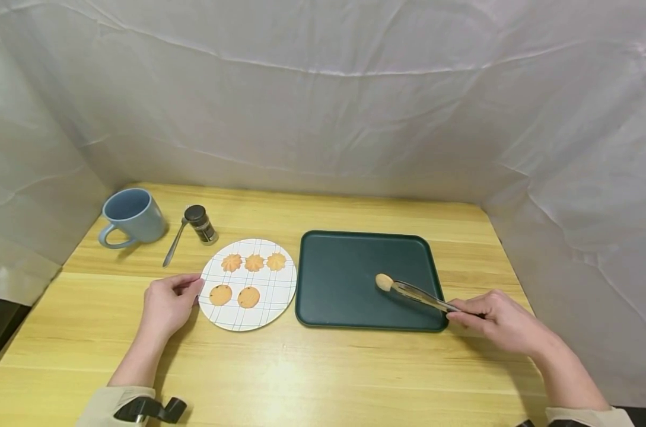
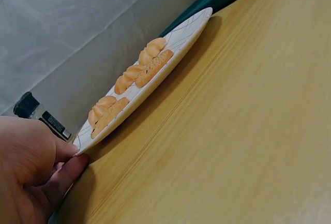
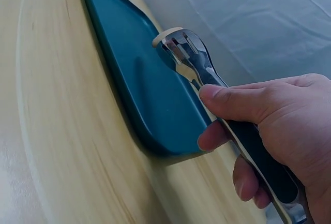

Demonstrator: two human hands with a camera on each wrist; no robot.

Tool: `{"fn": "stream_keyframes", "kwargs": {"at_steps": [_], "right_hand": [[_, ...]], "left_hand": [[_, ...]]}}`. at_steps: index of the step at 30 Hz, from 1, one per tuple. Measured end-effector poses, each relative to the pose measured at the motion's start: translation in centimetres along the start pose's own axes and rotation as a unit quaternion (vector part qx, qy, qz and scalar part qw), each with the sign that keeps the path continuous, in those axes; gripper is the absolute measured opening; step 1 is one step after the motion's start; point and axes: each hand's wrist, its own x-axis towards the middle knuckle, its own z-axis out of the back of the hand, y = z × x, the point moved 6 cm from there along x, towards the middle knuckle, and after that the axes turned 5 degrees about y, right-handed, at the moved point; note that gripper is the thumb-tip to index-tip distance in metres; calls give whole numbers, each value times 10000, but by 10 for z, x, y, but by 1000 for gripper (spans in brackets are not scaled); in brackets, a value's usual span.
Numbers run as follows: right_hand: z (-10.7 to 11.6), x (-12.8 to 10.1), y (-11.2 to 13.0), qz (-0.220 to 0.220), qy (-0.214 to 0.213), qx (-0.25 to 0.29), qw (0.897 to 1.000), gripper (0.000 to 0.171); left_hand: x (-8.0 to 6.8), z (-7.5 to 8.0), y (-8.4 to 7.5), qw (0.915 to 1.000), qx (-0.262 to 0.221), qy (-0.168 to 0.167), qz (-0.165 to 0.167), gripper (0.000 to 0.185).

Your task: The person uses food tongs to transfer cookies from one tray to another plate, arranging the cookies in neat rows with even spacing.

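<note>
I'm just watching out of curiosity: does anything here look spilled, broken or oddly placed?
Nothing stands out. Five cookies sit in neat rows on the plate, a sixth cookie is held in the tongs over the green tray, and the mug stands upright.

No text can be read anywhere; the small dark-capped glass spice jar (image 2: pixel 44 118) carries a white label, but its print is too small to make out.

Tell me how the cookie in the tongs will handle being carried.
The cookie looks thin and small, so probably light and brittle. The tongs in the right hand pinch only its edge, so it may slip or crack if squeezed harder.
</note>
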Motion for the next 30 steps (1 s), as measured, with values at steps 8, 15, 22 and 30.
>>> {"fn": "stream_keyframes", "kwargs": {"at_steps": [8,15,22,30], "right_hand": [[4,12,8,124,39,34,9999,26],[4,30,19,132,221,56,9997,29],[1,46,30,341,330,-32,9989,28],[-5,64,38,466,559,183,9972,29]], "left_hand": [[0,1,0,10000,58,0,3,27],[1,1,0,10000,66,18,-22,27],[0,0,0,10000,58,5,-47,27],[1,0,0,10000,41,1,-7,27]]}}
